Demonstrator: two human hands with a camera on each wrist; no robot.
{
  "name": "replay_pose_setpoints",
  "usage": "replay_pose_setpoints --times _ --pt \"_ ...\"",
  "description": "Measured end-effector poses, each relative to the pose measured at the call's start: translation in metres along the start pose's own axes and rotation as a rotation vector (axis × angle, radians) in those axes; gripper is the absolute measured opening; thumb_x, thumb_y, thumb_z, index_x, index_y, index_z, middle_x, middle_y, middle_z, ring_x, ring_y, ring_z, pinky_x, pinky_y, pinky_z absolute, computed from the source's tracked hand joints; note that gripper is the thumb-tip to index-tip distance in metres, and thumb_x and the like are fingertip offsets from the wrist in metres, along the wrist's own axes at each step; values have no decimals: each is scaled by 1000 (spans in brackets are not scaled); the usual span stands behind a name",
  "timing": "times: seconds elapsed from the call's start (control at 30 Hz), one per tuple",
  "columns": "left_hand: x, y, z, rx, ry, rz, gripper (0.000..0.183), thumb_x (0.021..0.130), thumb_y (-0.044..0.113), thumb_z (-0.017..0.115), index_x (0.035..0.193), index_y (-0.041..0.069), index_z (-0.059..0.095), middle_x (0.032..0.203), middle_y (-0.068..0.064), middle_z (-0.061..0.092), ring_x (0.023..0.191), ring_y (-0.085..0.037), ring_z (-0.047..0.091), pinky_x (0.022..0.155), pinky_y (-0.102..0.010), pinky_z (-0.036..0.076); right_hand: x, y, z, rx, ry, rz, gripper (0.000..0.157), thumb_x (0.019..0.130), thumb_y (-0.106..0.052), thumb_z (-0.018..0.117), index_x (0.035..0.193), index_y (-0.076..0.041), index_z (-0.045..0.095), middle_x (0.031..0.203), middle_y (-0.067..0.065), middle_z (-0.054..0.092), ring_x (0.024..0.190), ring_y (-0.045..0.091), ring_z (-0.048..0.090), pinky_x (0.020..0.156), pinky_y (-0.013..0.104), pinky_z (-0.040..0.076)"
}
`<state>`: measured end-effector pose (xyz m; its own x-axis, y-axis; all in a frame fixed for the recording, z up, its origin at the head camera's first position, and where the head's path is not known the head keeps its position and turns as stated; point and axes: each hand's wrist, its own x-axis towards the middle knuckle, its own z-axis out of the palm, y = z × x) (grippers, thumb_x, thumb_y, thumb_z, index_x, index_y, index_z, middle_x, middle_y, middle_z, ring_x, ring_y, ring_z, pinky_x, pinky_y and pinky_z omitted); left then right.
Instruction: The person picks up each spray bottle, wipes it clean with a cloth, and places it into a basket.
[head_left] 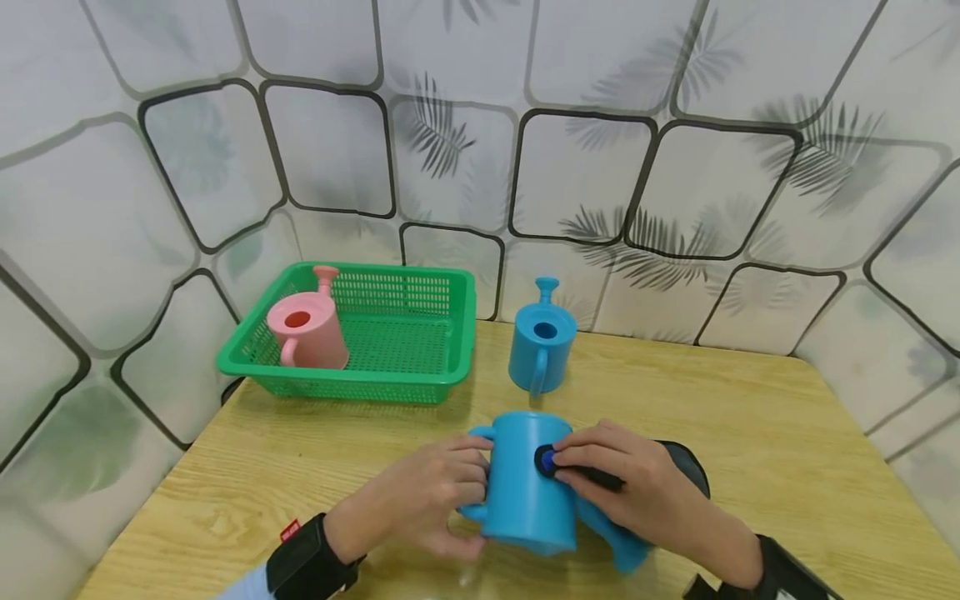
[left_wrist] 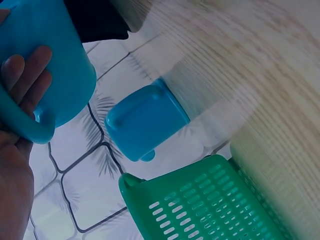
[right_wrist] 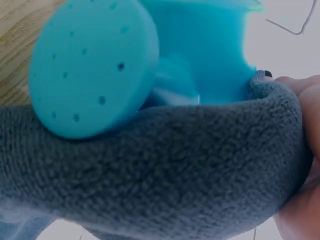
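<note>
A light blue watering can [head_left: 528,492] is held over the near part of the table. My left hand [head_left: 442,492] grips it at the handle [left_wrist: 30,120], fingers passing through the handle and lying on the can's side. My right hand [head_left: 630,471] pinches a dark grey fuzzy cloth [right_wrist: 200,165] and presses an edge of it against the can's side. More of the dark cloth hangs behind the right hand. The can's perforated spout head [right_wrist: 90,70] points to the right, with the cloth bunched just beside it in the right wrist view.
Behind the held can stands another blue watering can [head_left: 543,346]. At the back left, a green basket [head_left: 405,387] with slotted walls contains a pink watering can [head_left: 311,333]. The wooden table [head_left: 780,450] meets a patterned curtain [head_left: 465,167] at its back edge.
</note>
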<state>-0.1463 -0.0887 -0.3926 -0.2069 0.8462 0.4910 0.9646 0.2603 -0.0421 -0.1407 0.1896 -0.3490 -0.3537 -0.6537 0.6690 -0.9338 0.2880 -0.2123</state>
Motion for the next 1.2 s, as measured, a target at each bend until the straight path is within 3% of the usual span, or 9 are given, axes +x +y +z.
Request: replay_pose_setpoints --times 0.17,0.37,0.53,0.63,1.0,1.2 --pt "0 3 -1 -20 -41 -11 26 74 39 72 71 16 61 66 9 56 76 -8 53 109 -35 38 -3 6 -1 -29 10 94 22 80 -9 78 102 -11 73 104 8 67 86 16 64 67 25 58" --pt "0 6 0 -11 -37 14 26 75 39 72 71 16 60 66 9 56 77 -8 53 109 -36 39 -1 11 0 -82 81 110 39 65 4 83 100 -10 74 99 3 67 84 11 65 64 23 58" --pt "0 9 1 -48 -23 -15 25 73 36 75 71 16 60 66 9 56 80 -7 54 110 -34 37 -1 14 -1 -110 108 127 40 62 5 83 99 -10 75 97 0 68 85 10 66 66 25 60" --pt "-1 9 1 -64 -28 -34 24 73 36 75 72 16 61 67 9 57 80 -7 54 110 -33 36 -1 15 0 -108 109 124 40 63 5 83 99 -10 74 97 1 69 85 10 67 67 25 60" --pt "-5 6 -1 6 -2 -9 24 74 37 71 73 15 61 68 8 57 79 -9 54 110 -35 37 -5 11 1 -57 57 111 42 64 5 83 102 -12 74 97 0 71 88 11 66 69 23 59" --pt "-6 2 -1 -8 34 -13 25 71 35 74 73 14 61 68 7 59 81 -11 57 110 -36 37 -7 3 1 28 4 32 36 72 -2 82 105 -11 73 100 1 69 90 13 66 74 22 58"
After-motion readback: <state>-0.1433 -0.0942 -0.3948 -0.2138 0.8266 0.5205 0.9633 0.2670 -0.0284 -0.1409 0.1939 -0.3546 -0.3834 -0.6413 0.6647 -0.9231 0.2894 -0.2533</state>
